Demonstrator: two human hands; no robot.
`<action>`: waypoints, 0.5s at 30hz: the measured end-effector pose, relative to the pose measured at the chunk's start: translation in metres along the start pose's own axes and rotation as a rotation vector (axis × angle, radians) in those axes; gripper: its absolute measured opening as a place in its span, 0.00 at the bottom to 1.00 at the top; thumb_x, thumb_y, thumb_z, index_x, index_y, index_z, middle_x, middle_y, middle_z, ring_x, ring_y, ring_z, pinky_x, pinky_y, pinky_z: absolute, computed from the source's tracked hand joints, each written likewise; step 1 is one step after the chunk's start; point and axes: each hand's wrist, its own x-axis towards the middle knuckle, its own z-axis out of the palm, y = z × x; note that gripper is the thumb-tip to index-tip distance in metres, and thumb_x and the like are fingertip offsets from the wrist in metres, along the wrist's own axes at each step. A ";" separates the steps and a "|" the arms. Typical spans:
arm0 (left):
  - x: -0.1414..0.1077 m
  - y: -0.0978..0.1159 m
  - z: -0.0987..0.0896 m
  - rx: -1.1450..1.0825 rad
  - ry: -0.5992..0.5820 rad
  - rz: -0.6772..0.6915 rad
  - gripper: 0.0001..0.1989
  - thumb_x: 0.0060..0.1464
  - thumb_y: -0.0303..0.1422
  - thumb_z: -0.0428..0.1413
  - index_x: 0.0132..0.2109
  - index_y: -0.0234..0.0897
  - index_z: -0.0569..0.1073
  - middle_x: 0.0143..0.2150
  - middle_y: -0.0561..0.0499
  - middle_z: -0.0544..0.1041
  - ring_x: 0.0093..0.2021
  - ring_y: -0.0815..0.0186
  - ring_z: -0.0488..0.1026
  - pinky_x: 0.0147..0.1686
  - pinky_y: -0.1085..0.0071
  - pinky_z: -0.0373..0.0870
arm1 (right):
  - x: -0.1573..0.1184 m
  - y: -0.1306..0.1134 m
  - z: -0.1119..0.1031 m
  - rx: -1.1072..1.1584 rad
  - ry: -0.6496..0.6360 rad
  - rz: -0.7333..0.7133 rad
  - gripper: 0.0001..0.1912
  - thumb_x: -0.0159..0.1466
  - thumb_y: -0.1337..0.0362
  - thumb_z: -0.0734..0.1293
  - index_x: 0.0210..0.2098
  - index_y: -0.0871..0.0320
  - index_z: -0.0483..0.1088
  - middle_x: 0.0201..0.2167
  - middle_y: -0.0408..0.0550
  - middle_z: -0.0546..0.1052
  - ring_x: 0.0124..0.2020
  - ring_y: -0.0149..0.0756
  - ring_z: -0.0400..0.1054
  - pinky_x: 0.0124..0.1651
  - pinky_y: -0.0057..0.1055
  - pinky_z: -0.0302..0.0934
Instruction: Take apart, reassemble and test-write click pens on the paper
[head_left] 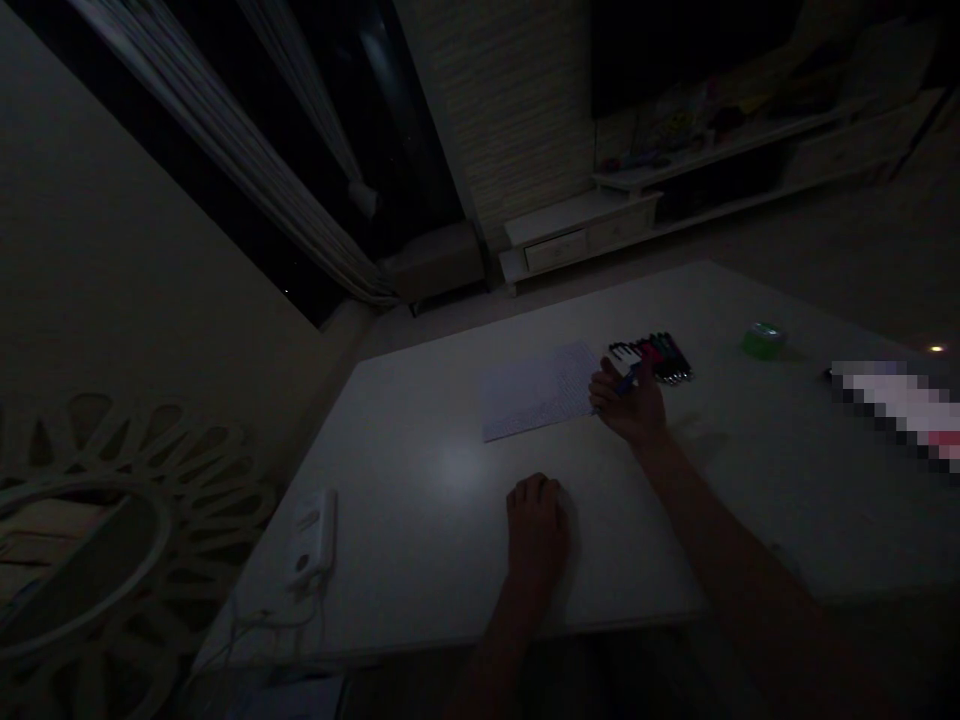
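Note:
The room is dim. My right hand [636, 408] is raised over the right edge of a sheet of paper [525, 395], its fingers closed around a blue pen [627, 380]. Lines of writing or print cover part of the sheet. Just beyond that hand, several pens [675, 358] lie side by side in a row on the white table. My left hand [537, 525] rests on the tabletop nearer to me, below the sheet and apart from it. Its fingers are curled in, and whatever they may hold is hidden.
A small green container [763, 341] stands right of the pens. A white power strip [312, 537] with cables lies at the table's left edge. A blurred-out object [900, 400] is at the far right. Beyond the white table [420, 540] stands a low cabinet [585, 235].

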 end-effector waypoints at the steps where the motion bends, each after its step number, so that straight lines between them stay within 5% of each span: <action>1: 0.000 0.000 0.000 -0.013 -0.005 -0.010 0.15 0.52 0.22 0.49 0.46 0.38 0.69 0.47 0.47 0.70 0.48 0.61 0.65 0.49 0.60 0.64 | 0.004 0.002 -0.004 -0.055 0.026 0.029 0.17 0.61 0.51 0.59 0.35 0.56 0.71 0.20 0.43 0.68 0.19 0.29 0.59 0.21 0.27 0.56; 8: 0.026 -0.027 -0.004 -0.030 0.048 -0.091 0.15 0.58 0.27 0.46 0.52 0.38 0.68 0.49 0.45 0.71 0.50 0.62 0.66 0.50 0.61 0.64 | 0.024 0.028 -0.028 -0.436 0.218 0.201 0.19 0.57 0.51 0.59 0.26 0.60 0.71 0.12 0.46 0.68 0.15 0.32 0.61 0.18 0.27 0.53; 15: 0.055 -0.052 0.008 0.182 0.010 -0.147 0.22 0.61 0.38 0.42 0.60 0.40 0.61 0.63 0.44 0.60 0.63 0.55 0.54 0.59 0.49 0.51 | 0.029 0.033 -0.034 -0.558 0.344 0.057 0.08 0.48 0.59 0.66 0.22 0.57 0.66 0.12 0.40 0.67 0.14 0.28 0.60 0.16 0.23 0.51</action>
